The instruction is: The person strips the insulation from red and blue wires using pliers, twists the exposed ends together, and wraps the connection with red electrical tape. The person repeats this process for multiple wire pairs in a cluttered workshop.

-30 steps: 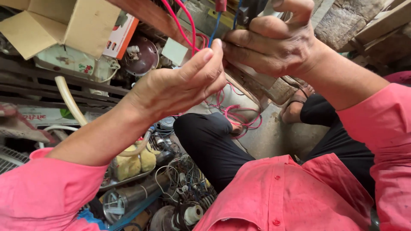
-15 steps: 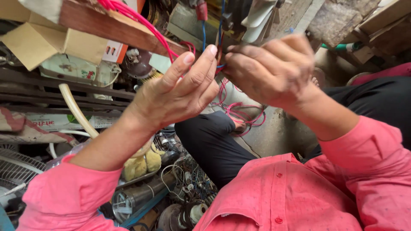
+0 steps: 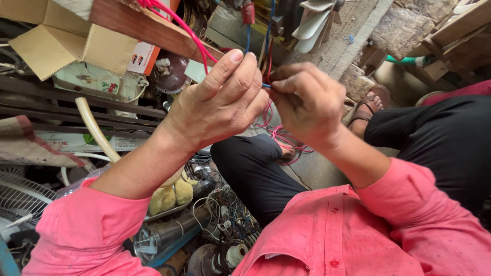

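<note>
My left hand [image 3: 217,105] and my right hand [image 3: 307,102] are raised in front of me, fingertips meeting on a thin blue wire [image 3: 267,86]. The blue wire runs up from the pinch toward a fan motor [image 3: 286,15] with pale blades at the top. A pink wire [image 3: 179,23] arcs down over a wooden board to my left fingers, and more pink wire [image 3: 284,140] lies coiled on the floor below my hands. Both sleeves are pink. My legs in dark trousers are crossed beneath.
An open cardboard box [image 3: 61,38] and a wooden board [image 3: 148,30] sit at upper left. A white fan grille [image 3: 20,199] lies at lower left. Tangled wires, spools and metal parts [image 3: 220,225] crowd the floor beside my knee. A sandalled foot [image 3: 371,102] rests on the concrete.
My hands have come lower and closer together, the fingertips now pinching the blue wire. The view has tilted, showing more of the fan motor above.
</note>
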`<state>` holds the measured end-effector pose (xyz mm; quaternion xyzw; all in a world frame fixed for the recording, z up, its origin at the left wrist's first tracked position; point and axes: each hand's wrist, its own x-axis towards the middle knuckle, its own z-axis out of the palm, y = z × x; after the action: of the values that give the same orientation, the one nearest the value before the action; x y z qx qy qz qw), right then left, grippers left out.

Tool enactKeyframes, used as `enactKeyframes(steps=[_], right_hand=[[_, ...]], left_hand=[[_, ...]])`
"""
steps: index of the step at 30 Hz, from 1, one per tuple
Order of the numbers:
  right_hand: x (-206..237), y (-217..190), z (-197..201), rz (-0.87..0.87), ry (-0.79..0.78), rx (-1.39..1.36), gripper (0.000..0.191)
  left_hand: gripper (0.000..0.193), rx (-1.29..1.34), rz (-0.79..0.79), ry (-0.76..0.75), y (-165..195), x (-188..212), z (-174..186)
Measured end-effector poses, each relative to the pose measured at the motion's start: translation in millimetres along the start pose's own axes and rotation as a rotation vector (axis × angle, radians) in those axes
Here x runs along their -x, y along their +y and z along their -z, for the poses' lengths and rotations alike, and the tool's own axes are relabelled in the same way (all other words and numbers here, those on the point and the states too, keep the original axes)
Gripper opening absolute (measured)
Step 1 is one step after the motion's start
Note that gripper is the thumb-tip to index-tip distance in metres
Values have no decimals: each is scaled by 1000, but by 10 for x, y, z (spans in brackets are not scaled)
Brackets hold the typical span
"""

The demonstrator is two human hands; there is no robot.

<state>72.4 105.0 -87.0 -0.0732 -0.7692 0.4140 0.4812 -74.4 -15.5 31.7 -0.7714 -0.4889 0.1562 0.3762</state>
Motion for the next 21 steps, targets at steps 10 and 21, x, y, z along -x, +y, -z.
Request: enactKeyframes(steps=[10, 21], right_hand=[[-15, -26, 8, -80, -63, -174, 15], [-50, -127, 92, -307, -91, -296, 17]], left_hand=[[24, -46, -92, 72, -167, -46, 100], [36, -55, -177, -23, -312, -67, 197]])
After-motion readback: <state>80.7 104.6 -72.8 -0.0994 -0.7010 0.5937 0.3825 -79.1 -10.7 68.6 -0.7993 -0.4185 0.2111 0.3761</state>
